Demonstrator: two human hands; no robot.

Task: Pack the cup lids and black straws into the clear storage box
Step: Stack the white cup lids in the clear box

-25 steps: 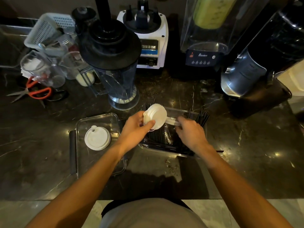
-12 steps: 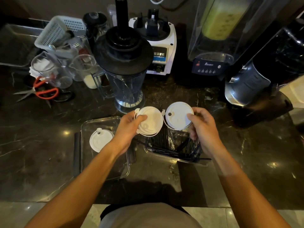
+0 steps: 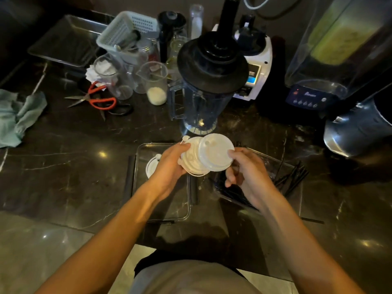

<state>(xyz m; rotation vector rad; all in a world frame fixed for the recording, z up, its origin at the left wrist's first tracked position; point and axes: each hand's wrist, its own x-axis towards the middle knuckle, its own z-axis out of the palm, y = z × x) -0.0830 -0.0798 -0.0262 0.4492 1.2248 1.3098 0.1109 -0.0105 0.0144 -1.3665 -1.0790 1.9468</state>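
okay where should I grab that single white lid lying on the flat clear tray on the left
Pinch the lone lid by its exposed left rim, coming from above and the left. It lies flat on the clear tray, and the left hand covers its right side.

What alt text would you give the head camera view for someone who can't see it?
Two bare hands, left hand and right hand, bring two white lids together above a dark counter. Below them are a clear box of black straws and a clear tray holding another lid; blenders stand behind.
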